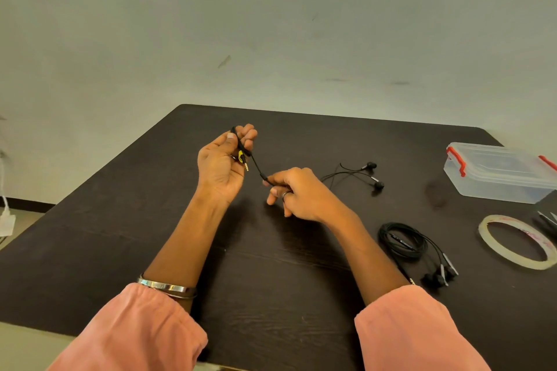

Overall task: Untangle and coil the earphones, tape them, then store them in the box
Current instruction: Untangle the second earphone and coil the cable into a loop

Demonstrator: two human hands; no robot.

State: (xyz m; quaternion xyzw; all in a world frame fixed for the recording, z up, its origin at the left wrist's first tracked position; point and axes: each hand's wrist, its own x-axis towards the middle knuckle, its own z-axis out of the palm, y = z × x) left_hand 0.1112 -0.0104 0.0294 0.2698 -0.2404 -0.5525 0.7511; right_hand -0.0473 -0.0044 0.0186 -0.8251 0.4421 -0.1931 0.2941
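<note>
My left hand point(224, 159) is raised above the dark table point(150, 220) and holds black cable loops wound around its fingers, with the yellow-marked plug point(243, 159) hanging by the palm. From there the earphone cable point(256, 166) runs down to my right hand point(297, 191), which pinches it between thumb and forefinger. Beyond my right hand the cable splits, and its two black earbuds point(375, 175) lie on the table. A second pair of earphones point(402, 239), coiled, lies to the right. The tape roll point(517, 241) lies flat at the right edge. The clear box point(497, 172) with red latches stands closed at the far right.
A dark tool, maybe scissors point(547, 220), is partly cut off at the right edge between the box and the tape. A white charger and cord point(6, 220) hang at the far left off the table. A pale wall stands behind the table.
</note>
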